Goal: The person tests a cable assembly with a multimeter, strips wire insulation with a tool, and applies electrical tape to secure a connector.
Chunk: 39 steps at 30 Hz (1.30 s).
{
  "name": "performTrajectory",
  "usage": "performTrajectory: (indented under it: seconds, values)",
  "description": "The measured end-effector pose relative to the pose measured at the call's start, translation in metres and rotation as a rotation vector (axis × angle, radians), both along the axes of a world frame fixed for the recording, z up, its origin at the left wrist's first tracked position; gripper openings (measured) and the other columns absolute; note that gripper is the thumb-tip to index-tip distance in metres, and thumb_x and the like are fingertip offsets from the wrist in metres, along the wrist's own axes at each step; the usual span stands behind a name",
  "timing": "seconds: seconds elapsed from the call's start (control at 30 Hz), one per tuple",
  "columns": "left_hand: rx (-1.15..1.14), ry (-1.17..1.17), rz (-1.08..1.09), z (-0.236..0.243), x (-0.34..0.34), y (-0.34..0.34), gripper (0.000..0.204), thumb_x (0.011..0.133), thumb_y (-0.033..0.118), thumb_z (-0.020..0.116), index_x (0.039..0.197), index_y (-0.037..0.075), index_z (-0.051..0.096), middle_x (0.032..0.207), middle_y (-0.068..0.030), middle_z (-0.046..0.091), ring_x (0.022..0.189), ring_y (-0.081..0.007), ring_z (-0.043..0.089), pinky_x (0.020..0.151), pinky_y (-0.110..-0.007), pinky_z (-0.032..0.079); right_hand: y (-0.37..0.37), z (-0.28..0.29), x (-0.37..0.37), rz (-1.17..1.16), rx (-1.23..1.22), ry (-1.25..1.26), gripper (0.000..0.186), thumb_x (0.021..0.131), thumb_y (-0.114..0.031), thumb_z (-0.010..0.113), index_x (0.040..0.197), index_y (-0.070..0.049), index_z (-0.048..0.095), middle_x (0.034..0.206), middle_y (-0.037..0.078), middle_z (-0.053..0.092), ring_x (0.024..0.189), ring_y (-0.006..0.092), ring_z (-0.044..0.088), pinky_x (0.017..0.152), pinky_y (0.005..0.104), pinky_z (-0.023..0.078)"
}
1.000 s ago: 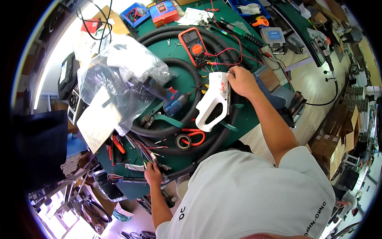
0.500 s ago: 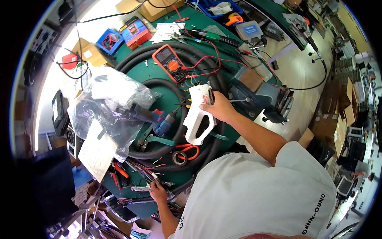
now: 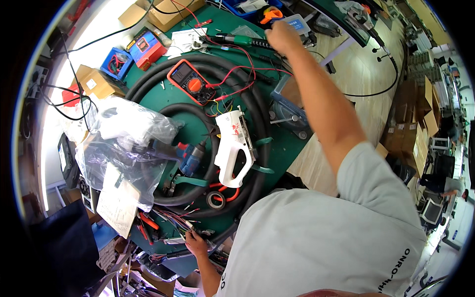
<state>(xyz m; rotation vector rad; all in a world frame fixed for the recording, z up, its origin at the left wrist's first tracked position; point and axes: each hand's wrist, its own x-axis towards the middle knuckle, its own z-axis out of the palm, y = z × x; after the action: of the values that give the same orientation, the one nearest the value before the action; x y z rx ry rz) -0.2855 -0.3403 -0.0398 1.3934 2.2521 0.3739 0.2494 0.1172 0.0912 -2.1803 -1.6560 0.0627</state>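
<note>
My right hand (image 3: 282, 37) reaches to the far side of the green bench, fingers closed on the black end of a green-handled tool (image 3: 238, 40). My left hand (image 3: 196, 243) rests at the near edge, pinching a bundle of thin coloured wires (image 3: 173, 218). Between them a white pistol-shaped plastic housing (image 3: 235, 146) lies free on a coil of thick black hose (image 3: 257, 114). An orange multimeter (image 3: 191, 82) with red leads sits behind it.
A blue drill (image 3: 191, 158), a tape roll (image 3: 216, 199) and red-handled pliers (image 3: 148, 222) lie inside the coil. A clear plastic bag with paper (image 3: 123, 148) covers the left side. Cardboard boxes (image 3: 96, 81) and a blue box (image 3: 115, 63) line the far left edge. Wooden floor lies to the right.
My right hand let go of the white housing, which now lies on the hose, and stretched to the far side onto the green-handled tool. My left hand stayed at the wires.
</note>
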Motion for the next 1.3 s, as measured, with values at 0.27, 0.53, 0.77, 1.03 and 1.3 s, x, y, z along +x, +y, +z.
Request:
performTrajectory:
  seconds: [0.27, 0.53, 0.77, 1.03, 1.3]
  values:
    - [-0.03, 0.065, 0.042, -0.002, 0.003, -0.003, 0.014, 0.093, 0.016, 0.054, 0.091, 0.004, 0.059, 0.082, -0.0186, 0.062, 0.076, -0.0413, 0.06, 0.065, -0.046, 0.046, 0.019, -0.099, 0.104, 0.135, -0.71, -0.319, 0.027, 0.082, -0.009, 0.062, 0.107, 0.0, 0.07, 0.113, 0.025, 0.066, 0.105, 0.0385, 0.065, 0.088, 0.0443, 0.053]
    - [0.0, 0.022, 0.064, 0.004, 0.007, -0.005, 0.012, 0.093, 0.011, 0.053, 0.088, 0.0, 0.057, 0.077, -0.0197, 0.058, 0.067, -0.0357, 0.054, 0.062, -0.041, 0.043, 0.017, -0.114, 0.091, 0.21, -0.879, -0.465, 0.033, 0.081, 0.002, 0.058, 0.113, 0.002, 0.064, 0.118, 0.026, 0.063, 0.11, 0.0402, 0.062, 0.091, 0.0446, 0.052]
    - [-0.022, 0.043, 0.062, -0.001, 0.003, -0.006, 0.014, 0.094, 0.02, 0.054, 0.092, 0.007, 0.06, 0.082, -0.0169, 0.063, 0.074, -0.0399, 0.061, 0.064, -0.046, 0.047, -0.002, -0.076, 0.114, 0.262, -0.694, -0.435, 0.032, 0.08, 0.004, 0.06, 0.111, 0.002, 0.061, 0.115, 0.026, 0.064, 0.108, 0.0408, 0.063, 0.09, 0.0466, 0.052]
    - [0.029, 0.07, 0.034, -0.009, -0.002, -0.009, 0.014, 0.094, 0.022, 0.056, 0.092, 0.009, 0.061, 0.081, -0.0166, 0.065, 0.075, -0.0403, 0.062, 0.065, -0.048, 0.047, -0.006, 0.042, 0.088, 0.289, -0.265, -0.383, 0.033, 0.094, -0.017, 0.047, 0.122, -0.001, 0.048, 0.103, 0.028, 0.065, 0.097, 0.0446, 0.063, 0.081, 0.053, 0.05]
    - [0.06, 0.09, 0.025, -0.006, -0.002, -0.011, 0.016, 0.094, 0.025, 0.056, 0.093, 0.01, 0.061, 0.078, -0.0181, 0.065, 0.072, -0.042, 0.062, 0.063, -0.051, 0.047, -0.019, 0.021, -0.108, 0.773, 0.122, -0.028, 0.023, 0.09, -0.023, 0.053, 0.102, -0.004, 0.05, 0.081, 0.023, 0.065, 0.077, 0.0423, 0.064, 0.065, 0.0514, 0.05]
